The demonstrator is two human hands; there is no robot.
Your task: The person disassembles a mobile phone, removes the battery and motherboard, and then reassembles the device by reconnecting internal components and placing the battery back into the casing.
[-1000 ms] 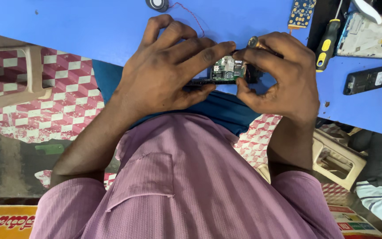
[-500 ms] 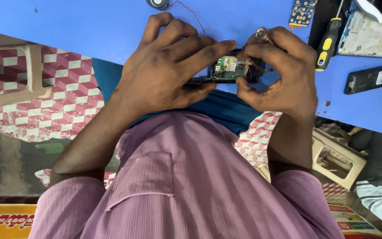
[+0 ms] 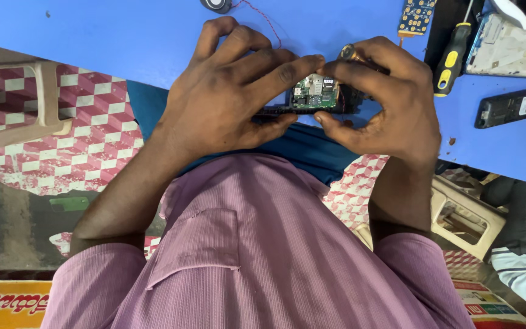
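Right now both hands meet over the near edge of the blue desk (image 3: 123,36), sharing one small phone body with its green circuit board (image 3: 315,94) laid bare. The left hand (image 3: 226,97) has its grip clamped on the left end of the board, thumb underneath and forefinger stretched along the top. The right hand (image 3: 391,103) pinches the right end, fingertips curled over it and thumb below. A thin red wire (image 3: 263,15) runs up from the hands toward a small round speaker (image 3: 215,5) at the desk's far edge. To the right lie a yellow-and-black screwdriver (image 3: 452,58), a keypad board (image 3: 418,15), a grey phone frame (image 3: 506,52) and a dark phone (image 3: 509,106).
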